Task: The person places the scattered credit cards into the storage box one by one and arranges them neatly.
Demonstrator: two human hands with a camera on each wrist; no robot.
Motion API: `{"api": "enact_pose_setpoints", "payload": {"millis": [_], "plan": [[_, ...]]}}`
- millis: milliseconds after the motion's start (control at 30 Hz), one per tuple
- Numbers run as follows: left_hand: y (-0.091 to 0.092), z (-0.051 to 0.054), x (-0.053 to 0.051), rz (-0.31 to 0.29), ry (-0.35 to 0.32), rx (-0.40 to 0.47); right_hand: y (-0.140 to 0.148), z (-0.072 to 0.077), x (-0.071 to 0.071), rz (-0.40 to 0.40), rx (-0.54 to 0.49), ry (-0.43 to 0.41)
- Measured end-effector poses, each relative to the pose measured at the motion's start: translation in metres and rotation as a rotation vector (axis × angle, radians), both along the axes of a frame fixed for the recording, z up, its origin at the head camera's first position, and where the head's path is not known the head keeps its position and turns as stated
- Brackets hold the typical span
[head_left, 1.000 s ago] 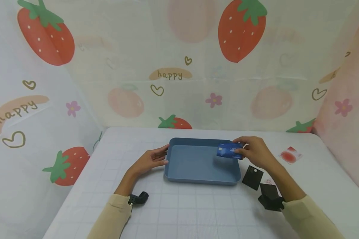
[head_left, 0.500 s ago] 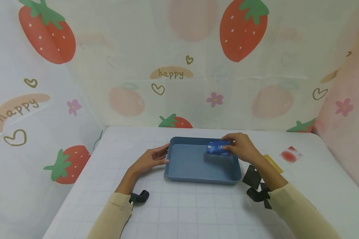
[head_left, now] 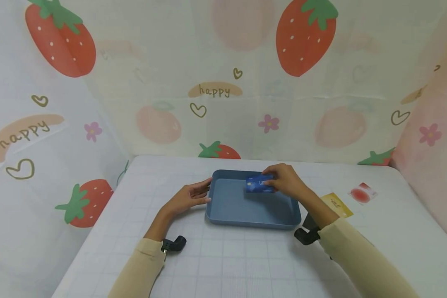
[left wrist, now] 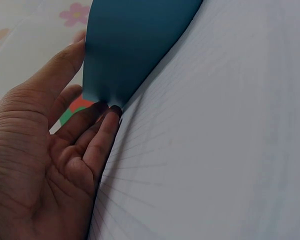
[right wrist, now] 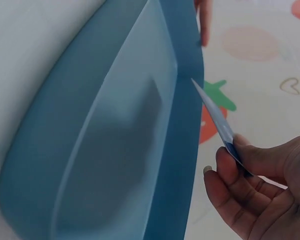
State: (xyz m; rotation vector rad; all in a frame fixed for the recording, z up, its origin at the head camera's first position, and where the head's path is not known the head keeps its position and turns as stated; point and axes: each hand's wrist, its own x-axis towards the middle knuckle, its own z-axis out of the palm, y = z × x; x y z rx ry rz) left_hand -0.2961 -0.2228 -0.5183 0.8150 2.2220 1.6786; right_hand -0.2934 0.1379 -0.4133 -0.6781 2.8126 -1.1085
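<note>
In the head view my right hand pinches a blue card by its right end, above the blue-grey tray. Seen nearly edge-on in the right wrist view, the card sits between thumb and fingers, with a shadow on the tray floor. Nothing lies in the visible part of the tray. My left hand touches the tray's left end with extended fingers. The left wrist view has these fingertips against the lower outer wall of the tray.
Right of the tray lie a yellow card and a black card, partly hidden by my right arm. Farther right is a red-and-white card. A strawberry-print curtain rises behind the white table.
My right hand has carried the blue card leftward from the tray's right edge to over its middle. The yellow card has come into view behind the arm. My left hand stays put.
</note>
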Motion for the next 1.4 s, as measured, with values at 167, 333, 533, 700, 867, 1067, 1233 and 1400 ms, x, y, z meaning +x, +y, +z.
{"api": "enact_pose_setpoints", "payload": {"millis": [167,333,533,700,867,1067,1233,1400], "plan": [[-0.001,0.0,0.0,-0.008,0.004,0.005,-0.012,-0.002,-0.006,0.015,0.015,-0.019],[-0.001,0.001,0.001,-0.001,-0.003,0.005,-0.028,-0.002,-0.008,0.015,0.031,-0.062],[0.001,0.001,0.001,0.015,-0.003,-0.014,-0.045,-0.009,-0.012,0.028,0.037,-0.072],[0.0,-0.001,0.001,0.014,-0.012,-0.002,-0.058,-0.013,-0.014,0.031,0.05,-0.087],[0.0,-0.001,0.001,0.014,-0.012,0.013,-0.068,-0.017,-0.018,0.024,0.04,-0.106],[0.0,0.0,0.0,0.009,-0.031,0.016,-0.075,-0.028,-0.027,0.002,0.039,-0.142],[0.0,0.001,0.0,0.014,-0.032,0.002,-0.079,-0.032,-0.029,-0.016,0.038,-0.181],[0.0,0.0,0.0,0.015,-0.021,-0.003,-0.084,-0.035,-0.03,-0.033,0.037,-0.2]]}}
